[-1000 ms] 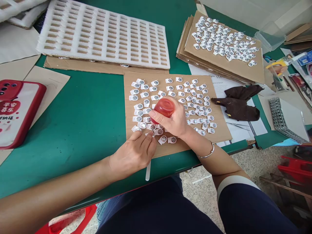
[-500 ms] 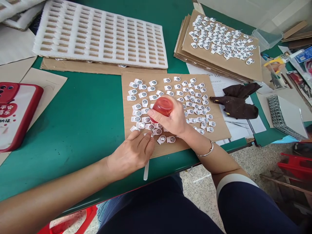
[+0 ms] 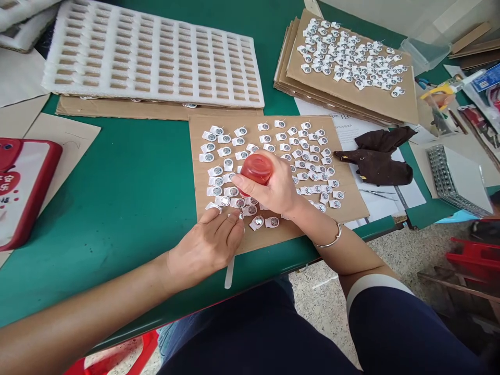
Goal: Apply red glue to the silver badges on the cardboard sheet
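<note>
My right hand [image 3: 275, 192] grips a small red bottle [image 3: 255, 169], tipped nozzle-down over a cardboard sheet [image 3: 351, 205] covered with several small white tabs, each bearing a round metal disc [image 3: 269, 139]. My left hand [image 3: 207, 245] rests on the sheet's near left corner, fingertips pressing on one tab beside the bottle's tip. A thin white stick [image 3: 229, 272] lies under the left hand at the table's front edge.
A white foam tray [image 3: 152, 57] with several slots lies at the back left on cardboard. A second cardboard stack [image 3: 390, 101] with more tabs sits at the back right. A dark cloth [image 3: 377, 156], a red phone [image 3: 23, 182], papers and tools lie about the green table [image 3: 128, 182].
Both hands keep the same hold and place on the sheet; the camera has shifted slightly, so everything sits a little further left in view.
</note>
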`<state>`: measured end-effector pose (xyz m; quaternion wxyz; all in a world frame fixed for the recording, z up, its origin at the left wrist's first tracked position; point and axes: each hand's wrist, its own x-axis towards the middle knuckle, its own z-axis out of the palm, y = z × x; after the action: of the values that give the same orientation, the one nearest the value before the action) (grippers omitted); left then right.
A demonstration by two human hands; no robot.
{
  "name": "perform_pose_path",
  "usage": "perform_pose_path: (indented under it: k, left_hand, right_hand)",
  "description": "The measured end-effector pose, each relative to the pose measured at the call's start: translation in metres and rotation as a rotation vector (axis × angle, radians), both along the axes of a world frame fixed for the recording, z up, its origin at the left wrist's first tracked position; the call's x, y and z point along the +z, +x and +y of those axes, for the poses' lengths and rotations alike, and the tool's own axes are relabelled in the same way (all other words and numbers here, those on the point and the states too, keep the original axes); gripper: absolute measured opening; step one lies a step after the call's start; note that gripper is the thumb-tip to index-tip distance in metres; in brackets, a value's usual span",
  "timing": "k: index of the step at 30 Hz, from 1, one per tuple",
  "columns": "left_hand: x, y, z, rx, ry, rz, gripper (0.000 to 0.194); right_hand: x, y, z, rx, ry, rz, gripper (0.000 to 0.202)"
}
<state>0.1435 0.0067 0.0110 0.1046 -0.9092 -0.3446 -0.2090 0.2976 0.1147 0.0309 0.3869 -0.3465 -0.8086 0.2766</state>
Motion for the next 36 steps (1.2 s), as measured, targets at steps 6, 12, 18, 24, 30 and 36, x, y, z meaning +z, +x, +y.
perform_pose_path:
  k: [6,12,18,24,30,36]
  left_hand:
    - [0.000,-0.001,0.001,-0.008,-0.017,-0.001,0.015]
    - [0.000,-0.001,0.000,-0.011,-0.026,-0.005,0.015]
    - [0.001,-0.003,0.003,-0.033,-0.070,-0.039,0.015]
    - [0.006,-0.015,0.014,-0.033,-0.393,-0.231,0.019]
    - [0.010,-0.022,0.027,0.104,-0.655,-0.510,0.015]
    - [0.012,-0.029,0.031,0.180,-0.620,-0.624,0.015]
  right_hand:
    - [0.001,0.000,0.000,0.008,-0.008,-0.009,0.027]
    - [0.002,0.001,0.000,0.018,0.007,-0.012,0.027]
    - [0.004,0.000,0.001,0.071,-0.024,-0.020,0.026]
    - [0.035,0.016,-0.002,0.033,-0.229,0.051,0.033]
    - [0.031,0.056,-0.023,-0.143,-0.422,0.419,0.030]
    - [-0.007,0.070,-0.034,-0.393,-0.466,0.694,0.033]
